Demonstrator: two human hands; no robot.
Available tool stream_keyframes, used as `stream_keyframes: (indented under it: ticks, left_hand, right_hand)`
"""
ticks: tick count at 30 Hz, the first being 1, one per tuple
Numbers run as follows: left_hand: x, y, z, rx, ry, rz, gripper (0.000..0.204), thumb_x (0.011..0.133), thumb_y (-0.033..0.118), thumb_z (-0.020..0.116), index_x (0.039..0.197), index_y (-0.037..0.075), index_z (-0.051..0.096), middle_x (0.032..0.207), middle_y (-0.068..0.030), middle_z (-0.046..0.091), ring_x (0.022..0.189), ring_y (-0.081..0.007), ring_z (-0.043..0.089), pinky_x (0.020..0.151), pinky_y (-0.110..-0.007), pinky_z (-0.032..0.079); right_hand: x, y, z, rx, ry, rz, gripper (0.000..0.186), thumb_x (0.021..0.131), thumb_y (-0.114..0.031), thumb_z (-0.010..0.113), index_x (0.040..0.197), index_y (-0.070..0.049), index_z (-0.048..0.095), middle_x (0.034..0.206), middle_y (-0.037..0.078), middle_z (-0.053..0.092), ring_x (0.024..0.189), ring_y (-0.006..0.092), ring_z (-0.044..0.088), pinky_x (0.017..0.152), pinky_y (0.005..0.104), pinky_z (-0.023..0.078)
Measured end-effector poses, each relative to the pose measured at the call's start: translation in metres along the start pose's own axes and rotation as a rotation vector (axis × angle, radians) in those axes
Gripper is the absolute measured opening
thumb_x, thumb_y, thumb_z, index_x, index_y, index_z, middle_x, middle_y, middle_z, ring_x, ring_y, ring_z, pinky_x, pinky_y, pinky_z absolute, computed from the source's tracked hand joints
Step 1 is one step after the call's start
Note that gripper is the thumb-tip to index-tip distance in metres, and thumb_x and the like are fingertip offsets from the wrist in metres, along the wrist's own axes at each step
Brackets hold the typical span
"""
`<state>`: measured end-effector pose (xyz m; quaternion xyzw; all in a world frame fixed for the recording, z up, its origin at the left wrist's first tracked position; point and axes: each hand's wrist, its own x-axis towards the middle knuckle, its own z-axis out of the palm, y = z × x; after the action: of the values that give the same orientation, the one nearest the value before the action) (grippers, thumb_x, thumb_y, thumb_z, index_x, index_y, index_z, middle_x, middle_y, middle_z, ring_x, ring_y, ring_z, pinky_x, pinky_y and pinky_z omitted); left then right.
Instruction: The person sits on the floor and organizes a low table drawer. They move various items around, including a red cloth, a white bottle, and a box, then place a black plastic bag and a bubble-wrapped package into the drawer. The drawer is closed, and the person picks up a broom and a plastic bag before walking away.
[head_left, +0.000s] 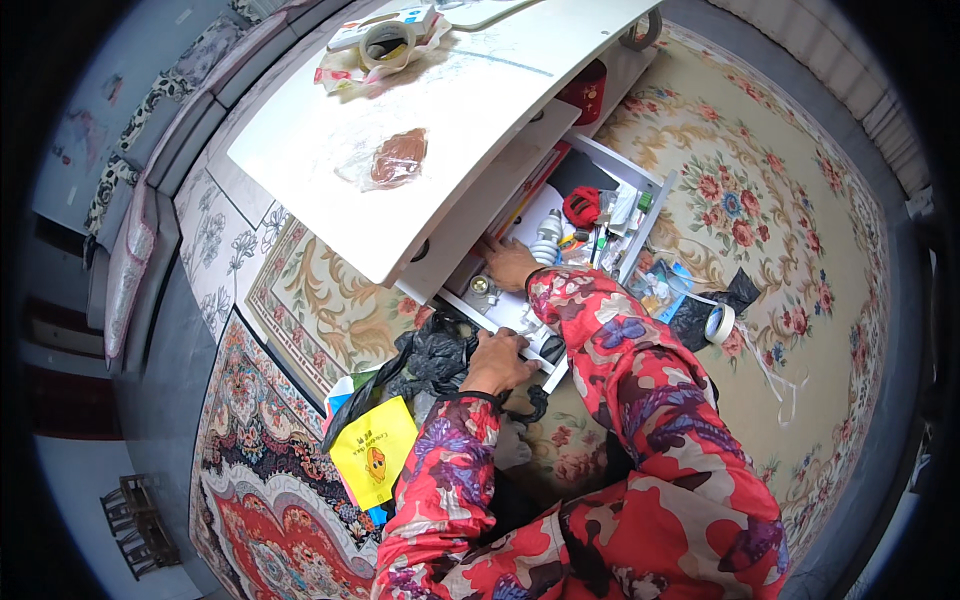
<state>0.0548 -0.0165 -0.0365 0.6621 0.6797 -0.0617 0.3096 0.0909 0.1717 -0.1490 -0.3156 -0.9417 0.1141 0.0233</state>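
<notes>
A white drawer [655,205] stands pulled out from under a white table [330,195]. My left hand [500,362] is closed over the drawer's side wall at its near left, fingers bent across the edge. Inside the drawer, my right hand [512,266] reaches toward the table side, fingers stretched apart and fingertips partly hidden; I see nothing held in it. Beside it lie a white spiral light bulb [548,238] and a small round metallic-looking piece [480,285]. Farther along is a red tape measure [581,206] among pens and small packets.
A black plastic bag [430,355] and a yellow bag [373,452] lie left of the drawer. To its right, a white tape roll [719,323] rests by dark plastic on the patterned carpet [800,420]. The tabletop holds a tape roll [387,45] and a brown packet [400,158].
</notes>
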Motion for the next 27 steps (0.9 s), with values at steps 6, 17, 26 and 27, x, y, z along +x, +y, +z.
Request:
stream_keyframes:
  ticks: [6, 17, 26, 27]
  left_hand:
    - [0.0, -0.002, -0.004, -0.015, -0.002, 0.028, 0.053, 0.079, 0.048, 0.062, 0.119, 0.013, 0.061, 0.124, -0.0106, 0.055, 0.114, -0.0358, 0.045, 0.1, -0.039, 0.035]
    - [0.001, -0.013, -0.01, -0.337, 0.238, -0.03, 0.05, 0.077, 0.034, 0.068, 0.117, 0.005, 0.059, 0.119, -0.0193, 0.057, 0.11, -0.0347, 0.055, 0.093, -0.041, 0.044]
    - [0.004, -0.005, -0.02, -0.353, 0.492, -0.052, 0.036, 0.079, 0.024, 0.066, 0.11, 0.005, 0.063, 0.104, -0.0193, 0.064, 0.094, -0.0333, 0.062, 0.082, -0.04, 0.048]
    - [0.004, -0.004, -0.02, -0.339, 0.501, -0.06, 0.036, 0.079, 0.023, 0.066, 0.11, 0.005, 0.063, 0.103, -0.0193, 0.064, 0.094, -0.0334, 0.062, 0.081, -0.04, 0.048]
  right_hand:
    - [-0.019, 0.013, -0.056, 0.002, -0.131, -0.119, 0.05, 0.085, -0.025, 0.05, 0.133, -0.011, 0.046, 0.125, 0.016, 0.054, 0.109, 0.0376, 0.055, 0.094, 0.0489, 0.042]
    - [-0.232, 0.183, -0.276, 0.745, 0.131, 0.38, 0.044, 0.093, -0.028, 0.052, 0.128, -0.003, 0.049, 0.114, 0.011, 0.061, 0.099, 0.0155, 0.058, 0.084, 0.0272, 0.046]
    - [-0.387, 0.247, -0.153, 0.192, 0.21, 0.723, 0.028, 0.082, -0.014, 0.06, 0.109, -0.007, 0.062, 0.088, 0.013, 0.065, 0.081, 0.0229, 0.063, 0.075, 0.0336, 0.049]
    - [-0.387, 0.239, -0.124, 0.263, 0.107, 0.652, 0.026, 0.08, -0.012, 0.06, 0.106, -0.007, 0.062, 0.087, 0.015, 0.065, 0.081, 0.0254, 0.063, 0.075, 0.0345, 0.05]
